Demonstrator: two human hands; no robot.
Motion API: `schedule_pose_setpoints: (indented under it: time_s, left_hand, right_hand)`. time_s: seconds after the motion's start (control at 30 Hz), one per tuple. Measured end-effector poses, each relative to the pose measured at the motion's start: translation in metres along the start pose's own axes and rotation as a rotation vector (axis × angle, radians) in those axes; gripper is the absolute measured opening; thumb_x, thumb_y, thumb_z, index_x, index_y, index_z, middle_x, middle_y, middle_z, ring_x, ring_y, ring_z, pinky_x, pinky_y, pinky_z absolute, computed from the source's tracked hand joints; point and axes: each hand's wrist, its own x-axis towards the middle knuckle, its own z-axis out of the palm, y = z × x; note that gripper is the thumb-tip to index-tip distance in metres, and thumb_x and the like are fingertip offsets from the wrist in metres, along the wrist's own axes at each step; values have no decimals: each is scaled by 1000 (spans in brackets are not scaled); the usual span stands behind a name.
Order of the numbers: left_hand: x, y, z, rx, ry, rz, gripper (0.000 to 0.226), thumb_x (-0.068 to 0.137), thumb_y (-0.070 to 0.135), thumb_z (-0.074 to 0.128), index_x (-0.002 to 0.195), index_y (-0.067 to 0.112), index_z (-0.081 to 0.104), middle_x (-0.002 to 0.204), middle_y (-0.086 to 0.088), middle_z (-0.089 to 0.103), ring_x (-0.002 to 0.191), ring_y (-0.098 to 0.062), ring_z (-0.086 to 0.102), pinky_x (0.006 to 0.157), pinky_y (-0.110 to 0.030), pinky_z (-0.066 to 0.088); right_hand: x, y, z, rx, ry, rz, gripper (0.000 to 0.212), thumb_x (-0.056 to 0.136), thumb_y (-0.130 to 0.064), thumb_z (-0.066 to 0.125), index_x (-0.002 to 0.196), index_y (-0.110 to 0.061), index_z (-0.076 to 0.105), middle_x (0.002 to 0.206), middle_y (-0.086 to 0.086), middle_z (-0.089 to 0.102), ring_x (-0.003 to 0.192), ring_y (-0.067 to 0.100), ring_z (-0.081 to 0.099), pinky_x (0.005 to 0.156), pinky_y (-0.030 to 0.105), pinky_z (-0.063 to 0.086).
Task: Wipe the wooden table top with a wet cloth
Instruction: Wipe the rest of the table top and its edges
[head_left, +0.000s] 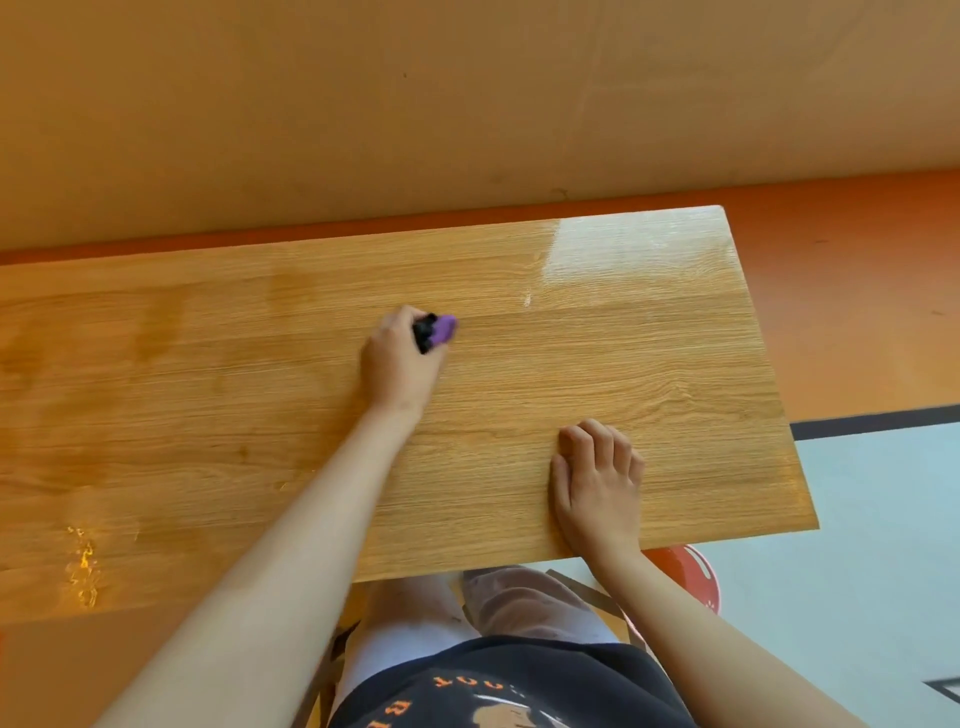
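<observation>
The wooden table top (597, 364) stretches across the view, with its right end in sight. My left hand (397, 364) reaches out to the middle of the table and is closed around a bunched purple and black cloth (439, 330), which presses on the wood. My right hand (597, 480) rests on the table near the front edge, to the right. It holds nothing and its fingers are loosely curled. Darker damp patches (156, 322) show on the left part of the table, and the far right corner (639, 244) shines.
An orange wall (467, 104) stands just behind the table's far edge. A red stool (693, 566) sits under the front right edge, beside my legs. Grey floor (872, 545) lies beyond the table's right end. Yellowish marks (83, 566) dot the front left of the table.
</observation>
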Motion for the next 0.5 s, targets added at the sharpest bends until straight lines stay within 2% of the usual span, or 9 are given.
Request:
schedule_pose_setpoints:
  time_s: [0.13, 0.2, 0.27, 0.37, 0.43, 0.5]
  left_hand:
    - [-64, 38, 30, -93, -322, 188, 28, 71, 28, 76, 96, 20, 66, 95, 1, 67, 87, -18, 61, 68, -26, 42]
    - [-91, 36, 34, -122, -385, 190, 25, 72, 30, 74, 95, 24, 65, 93, 8, 65, 86, -14, 60, 70, -26, 46]
    - [-100, 22, 27, -160, -343, 133, 23, 73, 28, 76, 94, 25, 65, 89, 11, 64, 82, -8, 58, 68, -21, 46]
    - [-88, -7, 5, -135, -233, 29, 23, 74, 24, 78, 92, 21, 66, 87, 10, 63, 75, -3, 55, 60, -8, 35]
    - [-68, -27, -13, -105, -129, -43, 25, 71, 20, 80, 92, 18, 66, 88, 6, 66, 75, -5, 56, 61, -10, 35]
    - [-44, -39, -26, -58, -49, -88, 30, 69, 18, 81, 95, 16, 66, 93, -1, 69, 82, -17, 61, 67, -23, 41]
  right_hand:
    - [0, 0, 0, -5, 0, 6, 33, 88, -34, 41, 114, -17, 53, 124, 3, 50, 117, 25, 38, 95, 38, 26]
    - [0, 0, 0, 0, 2, 7, 34, 88, -34, 40, 115, -17, 52, 124, 4, 50, 117, 25, 38, 95, 38, 26]
    - [0, -1, 0, 8, 9, 2, 33, 88, -34, 40, 114, -17, 52, 123, 3, 50, 117, 25, 39, 95, 38, 26]
    - [0, 0, 0, 27, 6, 9, 33, 89, -35, 40, 114, -18, 52, 124, 2, 49, 117, 24, 38, 96, 38, 26]
    - [-1, 0, -1, 27, -4, 15, 34, 89, -36, 40, 115, -18, 52, 124, 2, 49, 118, 24, 38, 96, 38, 25]
    - [-1, 0, -1, 31, -12, 17, 34, 89, -36, 40, 114, -18, 53, 124, 2, 49, 118, 24, 38, 96, 38, 25]
